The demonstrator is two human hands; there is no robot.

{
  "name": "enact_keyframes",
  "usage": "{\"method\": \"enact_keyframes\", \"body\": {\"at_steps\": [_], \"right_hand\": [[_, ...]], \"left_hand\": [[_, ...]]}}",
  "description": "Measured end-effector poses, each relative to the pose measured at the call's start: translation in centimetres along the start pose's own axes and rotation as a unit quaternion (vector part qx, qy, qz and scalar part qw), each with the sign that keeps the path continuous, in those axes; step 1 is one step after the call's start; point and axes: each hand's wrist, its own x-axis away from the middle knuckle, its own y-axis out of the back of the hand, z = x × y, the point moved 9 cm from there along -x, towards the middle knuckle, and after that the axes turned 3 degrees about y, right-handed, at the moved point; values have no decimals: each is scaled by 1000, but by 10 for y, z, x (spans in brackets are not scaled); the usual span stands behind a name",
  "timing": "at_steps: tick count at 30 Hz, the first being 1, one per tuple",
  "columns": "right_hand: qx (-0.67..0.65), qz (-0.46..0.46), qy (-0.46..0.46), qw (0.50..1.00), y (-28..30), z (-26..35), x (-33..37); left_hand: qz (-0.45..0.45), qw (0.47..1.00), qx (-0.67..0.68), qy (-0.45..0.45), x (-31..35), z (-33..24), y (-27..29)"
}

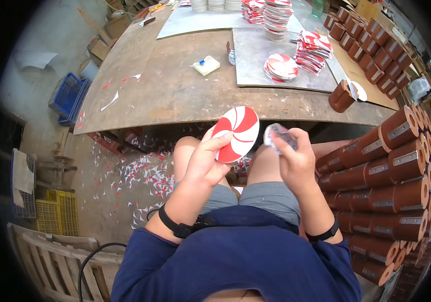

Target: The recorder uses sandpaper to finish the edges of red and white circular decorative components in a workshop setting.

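Observation:
My left hand (203,163) holds a round red-and-white swirl disc (240,132) above my lap, its thumb lying across the face and the other fingers behind it. Just to the right, my right hand (297,160) is closed around a small grey-and-white object (274,137) with darker patches. Blur and my fingers keep me from telling its kind. A narrow gap separates this object from the disc. On the table's grey sheet (250,63) lies a low pile of similar swirl discs (281,67). Behind it rises a taller disc stack (277,22), beside square-cornered red-and-white pieces (314,50).
Brown cylinders with metal plates (371,148) are stacked high close to my right arm. A single brown cylinder (342,96) stands on the wooden table (175,100). A pale block with a blue piece (206,65) sits mid-table. Red and white scraps (147,173) litter the floor.

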Motion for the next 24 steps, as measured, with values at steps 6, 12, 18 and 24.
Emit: {"method": "enact_keyframes", "body": {"at_steps": [6, 12, 18, 24], "right_hand": [[-44, -64, 103, 992, 18, 45, -14], [-22, -49, -31, 998, 4, -17, 6], [-63, -33, 80, 994, 10, 36, -9], [-47, -53, -10, 997, 13, 9, -2]], "left_hand": [[-6, 998, -46, -37, 5, -6, -3], [-26, 996, -54, -64, 4, -16, 2], [-22, 995, -78, -59, 7, -12, 4], [7, 996, -81, -36, 1, -13, 2]]}}
